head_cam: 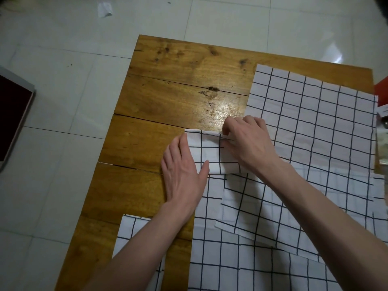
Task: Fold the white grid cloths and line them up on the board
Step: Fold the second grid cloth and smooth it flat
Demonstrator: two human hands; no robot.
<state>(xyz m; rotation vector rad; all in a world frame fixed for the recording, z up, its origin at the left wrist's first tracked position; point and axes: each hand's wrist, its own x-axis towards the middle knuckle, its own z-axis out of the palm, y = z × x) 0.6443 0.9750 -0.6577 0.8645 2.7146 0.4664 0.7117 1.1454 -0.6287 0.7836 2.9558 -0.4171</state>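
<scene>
A small folded white grid cloth (pixel 212 153) lies near the middle of the wooden board (pixel 168 85). My left hand (pixel 182 171) lies flat with straight fingers on the cloth's left edge. My right hand (pixel 248 141) covers its right end, fingertips curled onto the top fold; whether they pinch it is unclear. A large unfolded grid cloth (pixel 315 122) is spread over the board's right side. More grid cloths (pixel 241 238) overlap below my arms, and another grid cloth (pixel 130 234) lies at the lower left under my left forearm.
The board sits on a pale tiled floor (pixel 63 91). A dark flat object with a light frame (pixel 12 114) lies on the floor at the left. A scrap of white paper (pixel 104 9) is at the top. Red and white items (pixel 381 101) crowd the right edge.
</scene>
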